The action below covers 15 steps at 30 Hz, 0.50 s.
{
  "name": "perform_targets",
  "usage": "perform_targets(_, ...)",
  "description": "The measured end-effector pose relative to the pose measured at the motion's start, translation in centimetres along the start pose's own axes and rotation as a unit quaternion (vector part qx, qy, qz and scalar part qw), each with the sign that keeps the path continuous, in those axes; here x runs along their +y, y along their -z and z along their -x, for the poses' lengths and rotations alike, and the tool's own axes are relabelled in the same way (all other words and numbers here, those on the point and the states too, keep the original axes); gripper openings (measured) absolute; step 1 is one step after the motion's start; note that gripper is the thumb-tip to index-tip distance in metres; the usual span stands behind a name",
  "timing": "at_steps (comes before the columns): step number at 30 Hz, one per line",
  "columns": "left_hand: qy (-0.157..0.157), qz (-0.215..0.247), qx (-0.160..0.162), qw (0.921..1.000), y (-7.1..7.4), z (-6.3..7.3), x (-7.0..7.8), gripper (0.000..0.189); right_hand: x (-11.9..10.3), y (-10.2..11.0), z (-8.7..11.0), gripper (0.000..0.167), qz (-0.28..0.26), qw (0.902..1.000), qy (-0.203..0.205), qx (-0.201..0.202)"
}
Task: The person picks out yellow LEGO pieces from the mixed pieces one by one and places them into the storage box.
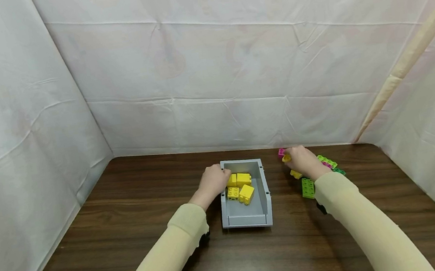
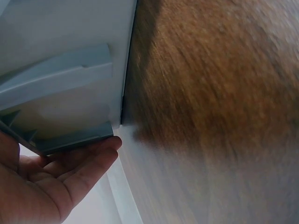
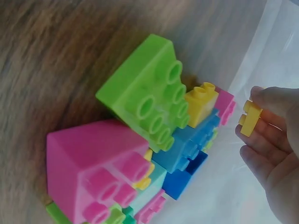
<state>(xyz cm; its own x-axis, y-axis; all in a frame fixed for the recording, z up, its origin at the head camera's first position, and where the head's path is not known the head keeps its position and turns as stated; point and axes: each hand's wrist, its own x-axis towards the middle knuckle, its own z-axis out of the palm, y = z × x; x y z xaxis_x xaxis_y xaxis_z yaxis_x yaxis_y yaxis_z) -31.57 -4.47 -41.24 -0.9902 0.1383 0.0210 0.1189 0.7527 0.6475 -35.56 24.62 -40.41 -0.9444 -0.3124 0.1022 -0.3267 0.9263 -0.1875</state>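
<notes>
A grey plastic bin stands on the table, with several yellow toy blocks inside. My left hand holds the bin's left wall near the back, thumb over the rim. In the left wrist view its fingers lie along the bin's outer side. To the right of the bin, my right hand pinches a small yellow toy block between thumb and fingers, raised off the table. Beneath and around that hand lies a pile of coloured blocks, partly hidden by it in the head view.
The pile includes a lime green block, a large pink block, a blue block and another yellow block. Pale cloth hangs behind the table's back edge and along both sides.
</notes>
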Motion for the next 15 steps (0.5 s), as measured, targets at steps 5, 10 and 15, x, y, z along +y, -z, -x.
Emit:
perform_targets(5, 0.01, 0.014, -0.009, 0.9998, 0.0, -0.1, -0.1, 0.039, -0.2, 0.5, 0.0, 0.04, 0.004, 0.9999, 0.009, 0.014)
perform_targets(10, 0.014, 0.03, -0.014, 0.9994, -0.2, -0.1, -0.2, 0.039, -0.5, 1.1, 0.1, 0.043, -0.006, 0.9998, 0.012, 0.015)
perform_targets(15, 0.013, 0.028, -0.011, 0.9995, -0.3, -0.2, -0.3, 0.038, -0.9, 1.7, 0.3, 0.04, -0.002, 0.9996, 0.02, 0.021)
